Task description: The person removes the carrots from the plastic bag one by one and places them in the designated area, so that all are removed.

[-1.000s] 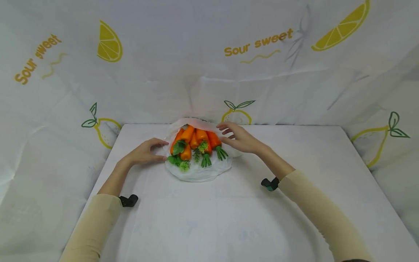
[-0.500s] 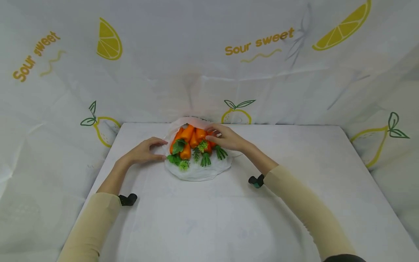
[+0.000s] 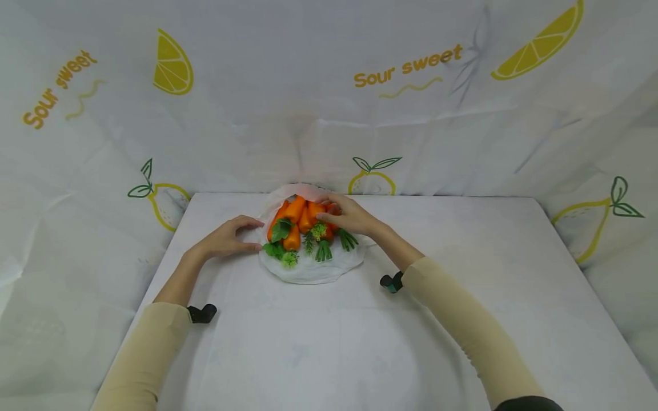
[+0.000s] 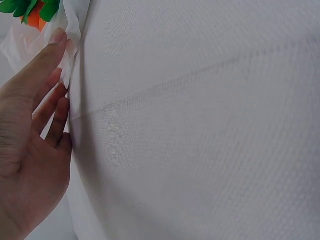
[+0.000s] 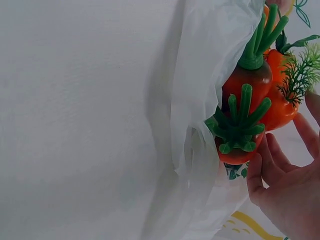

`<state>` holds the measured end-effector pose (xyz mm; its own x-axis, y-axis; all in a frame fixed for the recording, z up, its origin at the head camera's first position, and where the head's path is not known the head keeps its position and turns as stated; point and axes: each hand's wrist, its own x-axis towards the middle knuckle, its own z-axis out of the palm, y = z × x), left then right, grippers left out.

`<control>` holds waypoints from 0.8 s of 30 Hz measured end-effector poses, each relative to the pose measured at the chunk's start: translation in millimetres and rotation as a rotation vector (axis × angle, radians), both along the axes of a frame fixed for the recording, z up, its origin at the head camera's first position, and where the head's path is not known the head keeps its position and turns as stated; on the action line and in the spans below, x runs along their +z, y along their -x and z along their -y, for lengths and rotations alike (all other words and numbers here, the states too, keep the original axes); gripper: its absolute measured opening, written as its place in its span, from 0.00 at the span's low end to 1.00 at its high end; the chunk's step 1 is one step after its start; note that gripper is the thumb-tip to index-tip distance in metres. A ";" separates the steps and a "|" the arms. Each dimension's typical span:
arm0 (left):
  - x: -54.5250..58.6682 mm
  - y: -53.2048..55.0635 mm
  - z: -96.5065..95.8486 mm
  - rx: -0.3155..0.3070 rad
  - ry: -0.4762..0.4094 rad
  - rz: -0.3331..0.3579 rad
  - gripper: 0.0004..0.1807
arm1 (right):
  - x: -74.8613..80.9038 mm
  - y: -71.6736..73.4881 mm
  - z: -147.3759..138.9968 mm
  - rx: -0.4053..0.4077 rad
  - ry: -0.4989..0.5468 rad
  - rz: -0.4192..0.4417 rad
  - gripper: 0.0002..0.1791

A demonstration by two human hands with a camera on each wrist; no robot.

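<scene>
Several orange toy carrots [image 3: 295, 209] with green tops lie bunched in an open white plastic bag [image 3: 313, 274] at the far side of the table. My left hand [image 3: 226, 237] is at the bag's left edge, thumb and fingers spread apart. In the left wrist view its thumb [image 4: 56, 40] touches the bag's film and the fingers lie beside it. My right hand [image 3: 351, 216] reaches over the carrots on the right. In the right wrist view its bent fingers [image 5: 270, 165] are close beside a carrot [image 5: 235, 156]; contact is partly hidden, and no firm hold shows.
The white-covered table [image 3: 308, 342] extends toward me and to both sides. Behind it hangs a white cloth [image 3: 288, 74] printed with lemons. Small black devices [image 3: 203, 313] sit at both wrists.
My right hand has moved left from the bag's right edge to over the carrots on the right. The left hand, bag and carrots look unmoved.
</scene>
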<state>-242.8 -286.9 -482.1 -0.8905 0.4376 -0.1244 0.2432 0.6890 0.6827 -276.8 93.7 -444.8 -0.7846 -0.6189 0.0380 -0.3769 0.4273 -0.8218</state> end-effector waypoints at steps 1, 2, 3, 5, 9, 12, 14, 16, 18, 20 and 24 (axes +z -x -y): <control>-0.3 0.0 0.2 0.000 0.000 -0.004 0.34 | -0.6 0.4 0.8 0.005 0.001 -0.002 0.28; -0.5 0.1 0.3 0.001 0.000 -0.006 0.34 | -1.2 0.9 1.5 0.009 0.000 -0.006 0.29; -0.7 0.1 0.5 0.000 0.002 -0.009 0.34 | -1.8 1.5 2.5 0.015 -0.003 -0.014 0.30; -1.2 0.3 0.9 -0.001 0.008 -0.009 0.34 | -1.9 1.9 4.1 0.027 -0.022 -0.029 0.30; -1.1 1.3 0.9 0.006 0.007 0.005 0.34 | -1.3 2.5 7.7 0.036 -0.077 -0.051 0.32; -1.2 1.7 0.6 0.006 0.001 0.004 0.35 | -0.3 2.3 10.8 0.034 -0.102 -0.038 0.33; -1.7 1.5 0.5 0.005 -0.001 -0.001 0.35 | 0.8 1.8 12.8 0.032 -0.106 -0.019 0.33; -2.5 1.5 0.4 0.001 -0.001 -0.006 0.35 | 1.6 1.3 14.8 0.026 -0.111 -0.003 0.33; -2.8 1.3 0.4 0.003 0.000 -0.004 0.35 | 2.7 0.4 16.6 0.014 -0.118 0.003 0.33; -3.0 1.2 0.4 0.005 0.001 0.001 0.35 | 2.7 -0.1 18.3 -0.005 -0.128 0.002 0.32; -1.6 0.1 0.5 0.007 0.000 0.010 0.34 | 1.2 -0.6 21.4 -0.037 -0.135 -0.008 0.31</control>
